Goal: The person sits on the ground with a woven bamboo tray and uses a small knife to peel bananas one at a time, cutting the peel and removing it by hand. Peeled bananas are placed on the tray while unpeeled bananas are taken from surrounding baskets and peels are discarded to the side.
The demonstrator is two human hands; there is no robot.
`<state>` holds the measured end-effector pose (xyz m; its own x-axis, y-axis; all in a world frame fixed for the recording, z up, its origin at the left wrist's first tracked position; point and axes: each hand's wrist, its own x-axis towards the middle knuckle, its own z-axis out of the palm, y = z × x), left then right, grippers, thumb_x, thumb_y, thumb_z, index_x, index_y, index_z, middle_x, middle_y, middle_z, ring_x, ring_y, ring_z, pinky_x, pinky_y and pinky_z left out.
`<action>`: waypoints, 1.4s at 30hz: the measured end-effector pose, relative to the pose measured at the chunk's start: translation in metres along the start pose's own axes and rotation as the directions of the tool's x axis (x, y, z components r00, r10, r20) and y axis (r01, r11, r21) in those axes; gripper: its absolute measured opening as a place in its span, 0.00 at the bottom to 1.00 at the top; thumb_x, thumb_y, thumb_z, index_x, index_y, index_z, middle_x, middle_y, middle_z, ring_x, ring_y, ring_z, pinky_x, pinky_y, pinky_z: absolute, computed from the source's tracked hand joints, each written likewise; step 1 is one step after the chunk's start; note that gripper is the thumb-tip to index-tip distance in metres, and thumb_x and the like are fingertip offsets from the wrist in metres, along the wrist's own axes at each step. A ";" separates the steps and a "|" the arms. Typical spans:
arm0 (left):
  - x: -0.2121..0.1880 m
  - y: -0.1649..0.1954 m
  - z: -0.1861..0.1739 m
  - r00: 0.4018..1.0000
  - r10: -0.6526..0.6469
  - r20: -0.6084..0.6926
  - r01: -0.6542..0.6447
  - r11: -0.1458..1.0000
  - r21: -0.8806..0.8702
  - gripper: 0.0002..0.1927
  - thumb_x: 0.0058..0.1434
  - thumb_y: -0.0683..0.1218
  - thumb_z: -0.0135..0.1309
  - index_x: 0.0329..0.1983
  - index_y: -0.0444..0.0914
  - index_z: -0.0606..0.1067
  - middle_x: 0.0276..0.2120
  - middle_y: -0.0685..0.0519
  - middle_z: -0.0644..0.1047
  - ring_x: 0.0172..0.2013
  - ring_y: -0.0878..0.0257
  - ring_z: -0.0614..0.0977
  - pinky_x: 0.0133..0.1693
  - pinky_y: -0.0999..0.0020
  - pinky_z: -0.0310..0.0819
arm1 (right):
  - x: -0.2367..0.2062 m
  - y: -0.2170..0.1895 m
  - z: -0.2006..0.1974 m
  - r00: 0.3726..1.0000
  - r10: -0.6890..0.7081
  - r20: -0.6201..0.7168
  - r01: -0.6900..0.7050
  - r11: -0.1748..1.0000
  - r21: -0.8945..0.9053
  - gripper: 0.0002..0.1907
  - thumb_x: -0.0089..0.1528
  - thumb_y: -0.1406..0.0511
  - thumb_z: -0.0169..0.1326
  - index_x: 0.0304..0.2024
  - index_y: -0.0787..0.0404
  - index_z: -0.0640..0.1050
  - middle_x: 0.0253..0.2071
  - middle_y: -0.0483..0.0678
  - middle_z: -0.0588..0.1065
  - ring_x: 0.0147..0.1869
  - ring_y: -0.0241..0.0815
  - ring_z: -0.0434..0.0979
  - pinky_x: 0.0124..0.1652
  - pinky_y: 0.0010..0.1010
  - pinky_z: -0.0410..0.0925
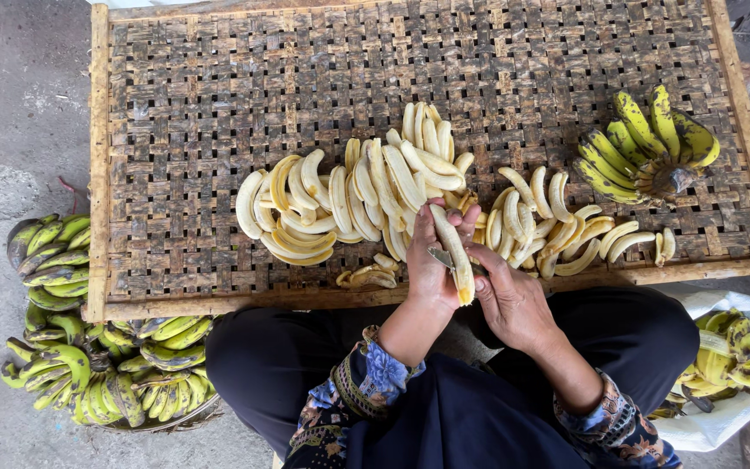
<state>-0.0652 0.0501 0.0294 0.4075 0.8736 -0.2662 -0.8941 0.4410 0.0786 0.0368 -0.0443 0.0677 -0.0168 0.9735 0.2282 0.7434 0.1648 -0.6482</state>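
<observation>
On the woven tray (175, 130) lie 1 heap of peeled bananas (366, 191) and 1 unpeeled bunch (644, 143). At its near edge, the left hand (431, 269) clamps 1 peeled banana (455, 252); the right hand (509, 300) has its fingers curled, on what I cannot tell. Right of the tray, 1 white bag (722, 417) holds peels.

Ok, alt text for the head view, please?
Both hands work one peeled banana over a woven bamboo tray: left hand holds it, right hand alongside. Peeled bananas lie heaped on the tray; an unpeeled bunch sits at its right.
</observation>
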 end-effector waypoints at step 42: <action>0.141 0.074 -0.016 0.863 0.378 0.336 -0.318 -0.111 0.941 0.27 0.76 0.49 0.46 0.74 0.35 0.59 0.71 0.44 0.64 0.69 0.52 0.66 0.68 0.57 0.57 | 0.181 0.287 -0.166 0.816 0.521 -0.250 -0.538 0.530 -0.655 0.29 0.68 0.47 0.56 0.61 0.56 0.70 0.55 0.61 0.72 0.48 0.61 0.80 0.45 0.49 0.73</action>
<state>-0.0764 0.2030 -0.0175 0.0761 0.9895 0.1230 0.1445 -0.1330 0.9805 0.3576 0.1530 0.0436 0.5404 0.8409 0.0305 0.8411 -0.5409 0.0099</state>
